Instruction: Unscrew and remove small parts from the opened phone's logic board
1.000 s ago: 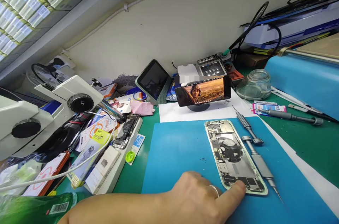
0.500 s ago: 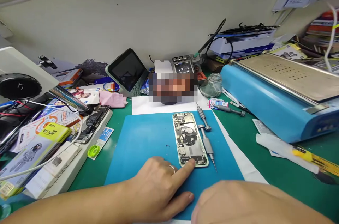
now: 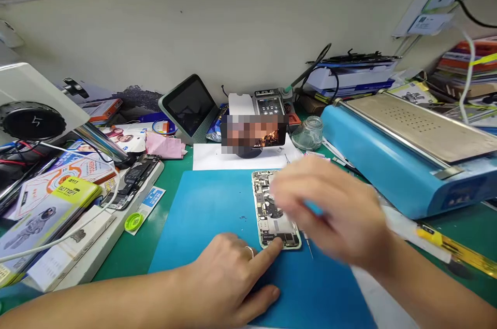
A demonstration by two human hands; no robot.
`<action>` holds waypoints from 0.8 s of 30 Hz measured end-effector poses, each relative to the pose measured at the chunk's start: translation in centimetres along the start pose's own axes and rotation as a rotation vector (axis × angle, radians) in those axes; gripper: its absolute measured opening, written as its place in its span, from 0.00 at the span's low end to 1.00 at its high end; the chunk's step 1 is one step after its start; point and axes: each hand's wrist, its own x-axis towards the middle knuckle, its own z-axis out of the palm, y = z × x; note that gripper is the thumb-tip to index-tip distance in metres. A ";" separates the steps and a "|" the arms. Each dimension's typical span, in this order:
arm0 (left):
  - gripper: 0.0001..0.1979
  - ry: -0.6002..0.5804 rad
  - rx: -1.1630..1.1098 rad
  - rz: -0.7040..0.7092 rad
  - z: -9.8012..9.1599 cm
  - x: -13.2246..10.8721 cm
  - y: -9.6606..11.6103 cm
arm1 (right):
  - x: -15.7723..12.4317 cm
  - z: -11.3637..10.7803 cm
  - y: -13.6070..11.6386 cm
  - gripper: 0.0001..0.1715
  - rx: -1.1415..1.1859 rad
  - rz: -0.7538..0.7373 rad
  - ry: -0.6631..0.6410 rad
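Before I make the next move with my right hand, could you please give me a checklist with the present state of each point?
1. Left hand touching the open phone at its near end: ok.
2. Phone lying on the blue mat: ok.
3. Small dark bits gathered in a container: not ok, loose on the mat.
4. Screwdriver fully visible: not ok, mostly hidden behind the right hand.
5. Right hand's fingers free: cannot tell, blurred.

Bare forearms [image 3: 128, 292], thin silvery ring [image 3: 249, 252] on the left hand [image 3: 227, 274], right hand [image 3: 330, 207] blurred at the fingers
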 end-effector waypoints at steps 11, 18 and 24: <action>0.34 -0.105 0.060 0.005 0.0 0.7 -0.1 | 1.8 5.3 13.0 0.31 -0.493 0.236 0.033; 0.36 -0.049 0.082 0.014 0.5 0.5 -0.2 | 0.6 4.7 13.6 0.36 -0.493 0.123 -0.054; 0.35 -0.056 0.059 0.021 0.7 0.4 -0.3 | -0.4 4.3 14.3 0.43 -0.506 0.088 -0.104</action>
